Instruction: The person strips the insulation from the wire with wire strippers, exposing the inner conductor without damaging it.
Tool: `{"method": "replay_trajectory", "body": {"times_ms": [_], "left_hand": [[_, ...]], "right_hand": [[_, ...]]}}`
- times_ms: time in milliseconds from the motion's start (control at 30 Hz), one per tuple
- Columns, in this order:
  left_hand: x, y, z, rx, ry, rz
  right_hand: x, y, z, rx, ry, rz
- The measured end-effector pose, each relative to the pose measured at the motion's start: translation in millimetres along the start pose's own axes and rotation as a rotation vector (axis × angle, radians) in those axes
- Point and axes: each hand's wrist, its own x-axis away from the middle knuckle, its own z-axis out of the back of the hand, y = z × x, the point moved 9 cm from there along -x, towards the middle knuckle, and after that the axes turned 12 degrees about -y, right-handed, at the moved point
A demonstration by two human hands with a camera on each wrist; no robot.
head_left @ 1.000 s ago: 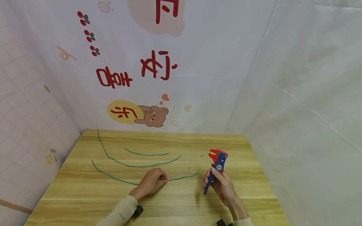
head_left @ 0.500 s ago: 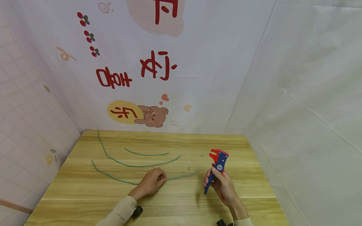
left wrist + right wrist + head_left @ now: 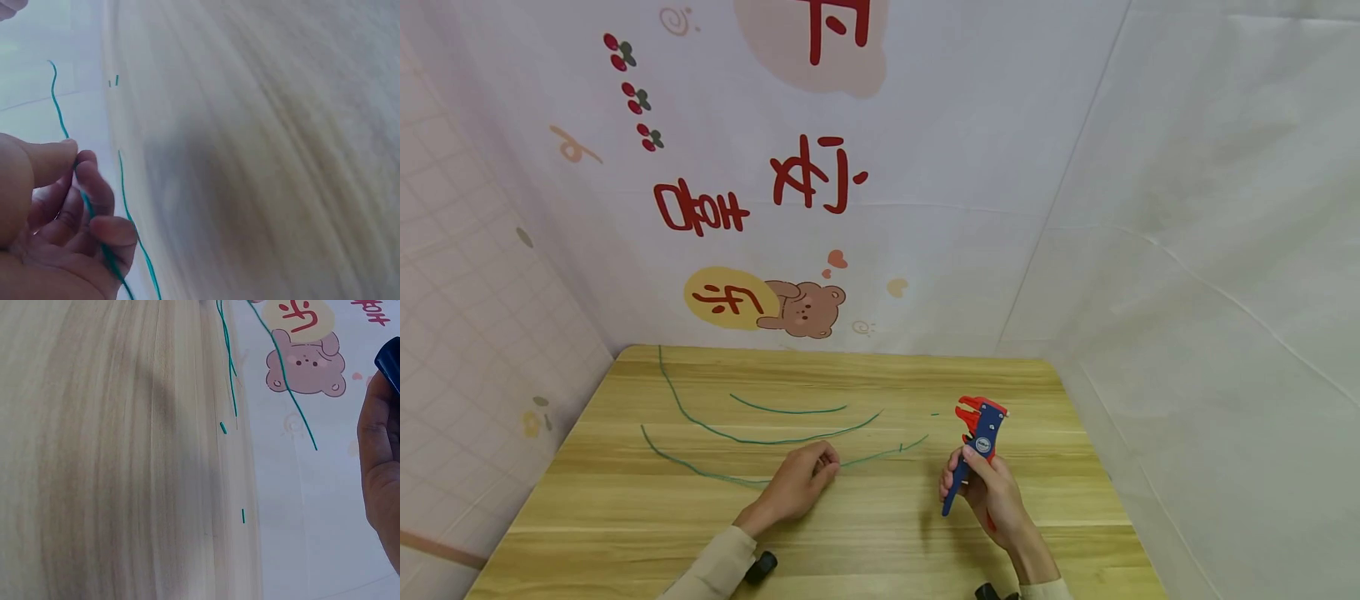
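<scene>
My left hand [image 3: 797,482] pinches a thin green wire [image 3: 58,106] between thumb and fingers. One end of the wire sticks out past the fingertips toward the right, and the rest trails away to the left. In my right hand [image 3: 992,496] is a wire stripper [image 3: 983,425] with blue and red handles, its red head pointing up and away from me. A gap separates the wire's end from the tool. At the right wrist view's edge, only part of the right hand and the blue handle [image 3: 390,365] show.
Two more green wires, one longer [image 3: 775,442] and one shorter [image 3: 786,411], lie curved across the wooden table [image 3: 1060,475]. Two short green bits [image 3: 935,414] lie near the stripper. A printed white cloth [image 3: 940,208] rises behind the table.
My left hand has moved slightly up and away from me, and the free end of its wire has risen, now overlapping a short green bit. The right hand and stripper stay nearly still.
</scene>
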Motion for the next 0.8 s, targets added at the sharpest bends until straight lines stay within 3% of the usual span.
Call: {"method": "replay_trajectory", "body": {"times_ms": [267,533,800], "left_hand": [[2.7,1.0,16.7,0.026,0.116,0.026],[8.9,7.4,32.9,0.034,0.179,0.022],[20.1,21.8,52.4,-0.004,0.280,-0.105]], "right_hand": [[-1.8,-1.6,-0.2,0.020,0.001,-0.010],[-2.5,0.6,0.0,0.019,-0.002,-0.012],[-2.9,1.1,-1.4,0.019,-0.013,-0.017]]}}
